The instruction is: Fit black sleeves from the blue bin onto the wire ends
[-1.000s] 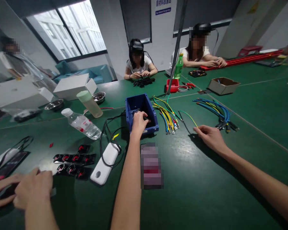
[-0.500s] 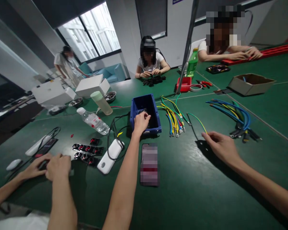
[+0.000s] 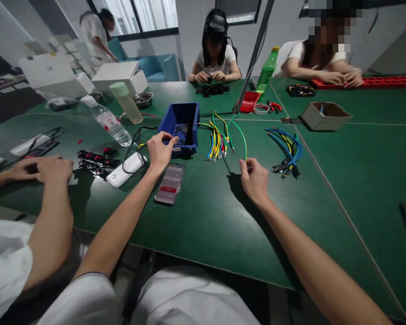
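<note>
My left hand [image 3: 160, 151] is at the near left rim of a blue plastic bin [image 3: 196, 128], thumb and fingers pinched together; whatever they hold is too small or hidden. Small dark parts [image 3: 182, 130] lie inside the bin. My right hand [image 3: 255, 180] pinches the near end of a green-and-yellow wire [image 3: 245, 140], which arcs up and away toward the far side. Between the bin and this wire lies a bundle of coloured wires [image 3: 217, 142] with ring terminals. Right of my right hand rests a second bundle of wires [image 3: 292, 146] with black ends.
A phone [image 3: 169, 185], a white power bank [image 3: 126, 169] and a plastic bottle [image 3: 110, 122] are around my left arm. At the left a co-worker's hands [image 3: 43, 169] work beside black strips [image 3: 94, 162]. Farther off stand a cardboard box [image 3: 325, 118], red tray [image 3: 248, 102] and green bottle [image 3: 267, 72].
My left hand has come up out of the bin to its near rim. My right hand still holds the wire. The camera view has shifted, showing more of the table's front edge.
</note>
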Demonstrator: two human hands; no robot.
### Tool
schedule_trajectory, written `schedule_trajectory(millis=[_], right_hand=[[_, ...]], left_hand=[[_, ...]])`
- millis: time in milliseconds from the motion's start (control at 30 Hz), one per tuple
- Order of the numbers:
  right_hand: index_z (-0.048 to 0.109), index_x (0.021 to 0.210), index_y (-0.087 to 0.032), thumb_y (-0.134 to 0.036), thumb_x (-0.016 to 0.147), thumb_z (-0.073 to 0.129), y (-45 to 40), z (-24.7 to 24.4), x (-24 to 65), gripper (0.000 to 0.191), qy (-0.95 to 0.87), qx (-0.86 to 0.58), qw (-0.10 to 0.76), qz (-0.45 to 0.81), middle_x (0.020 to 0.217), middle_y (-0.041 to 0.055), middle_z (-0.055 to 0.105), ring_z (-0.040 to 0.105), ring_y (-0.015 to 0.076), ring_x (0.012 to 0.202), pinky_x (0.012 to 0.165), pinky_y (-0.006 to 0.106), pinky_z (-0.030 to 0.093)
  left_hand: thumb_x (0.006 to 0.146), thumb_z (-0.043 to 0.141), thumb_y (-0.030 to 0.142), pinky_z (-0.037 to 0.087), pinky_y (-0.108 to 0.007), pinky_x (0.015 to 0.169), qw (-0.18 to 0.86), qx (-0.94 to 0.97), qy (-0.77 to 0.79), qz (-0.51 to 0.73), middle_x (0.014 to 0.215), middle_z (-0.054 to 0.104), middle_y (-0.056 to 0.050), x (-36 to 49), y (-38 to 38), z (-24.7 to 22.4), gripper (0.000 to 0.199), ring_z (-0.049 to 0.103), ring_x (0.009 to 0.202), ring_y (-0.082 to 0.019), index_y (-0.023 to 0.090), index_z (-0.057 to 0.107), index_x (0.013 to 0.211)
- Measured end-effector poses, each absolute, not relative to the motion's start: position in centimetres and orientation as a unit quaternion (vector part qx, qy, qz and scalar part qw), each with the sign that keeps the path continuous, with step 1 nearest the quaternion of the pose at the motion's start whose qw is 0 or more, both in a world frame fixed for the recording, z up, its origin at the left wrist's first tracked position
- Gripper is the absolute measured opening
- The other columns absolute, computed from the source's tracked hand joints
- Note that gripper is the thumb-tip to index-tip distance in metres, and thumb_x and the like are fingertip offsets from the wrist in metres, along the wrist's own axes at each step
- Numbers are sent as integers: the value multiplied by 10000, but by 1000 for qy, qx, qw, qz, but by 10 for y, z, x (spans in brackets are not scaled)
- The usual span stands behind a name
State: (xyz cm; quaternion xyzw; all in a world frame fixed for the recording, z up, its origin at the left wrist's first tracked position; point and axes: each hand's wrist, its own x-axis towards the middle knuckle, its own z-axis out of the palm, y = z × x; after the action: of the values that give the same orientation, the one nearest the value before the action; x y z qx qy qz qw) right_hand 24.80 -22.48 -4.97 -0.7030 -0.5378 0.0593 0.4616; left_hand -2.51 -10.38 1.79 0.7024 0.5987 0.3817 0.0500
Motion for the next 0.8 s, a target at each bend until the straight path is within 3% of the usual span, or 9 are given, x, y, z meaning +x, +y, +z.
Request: schedule_trajectory(millis=[167,333,500,800], right_hand=[[622,881,-167,-543,871,462,-227,-53,248,408,-516,-696,489,101,701,55,637,581,180,576,576,286,412],[617,820,-163,-537,841,519,-222,-57,248,387,-507,-690,509,91,661,31,606,561,158,527,530,276,417],[609,809,-159,-544,820,546,-218,-57,246,390,-484,-675,546,110,628,3,560,509,128,470,459,255,399],[588,764,-157,-548,800,570,-218,-57,246,393,-454,-658,586,133,588,-14,512,465,113,470,446,241,379]], left_hand=[[779,636,207,499,-266,821,93,708,550,433,981,688,-25,-21,-151,18,172,641,873,-161,193,630,951],[800,621,118,491,-302,847,32,737,428,522,960,679,-36,-11,-180,10,109,630,932,-163,180,662,880],[809,631,92,458,-352,823,7,773,334,540,906,725,-25,-8,-210,5,109,643,864,-169,184,673,850],[876,579,161,405,-362,812,140,856,225,444,887,735,-7,9,-244,-13,74,623,821,-165,189,647,864]])
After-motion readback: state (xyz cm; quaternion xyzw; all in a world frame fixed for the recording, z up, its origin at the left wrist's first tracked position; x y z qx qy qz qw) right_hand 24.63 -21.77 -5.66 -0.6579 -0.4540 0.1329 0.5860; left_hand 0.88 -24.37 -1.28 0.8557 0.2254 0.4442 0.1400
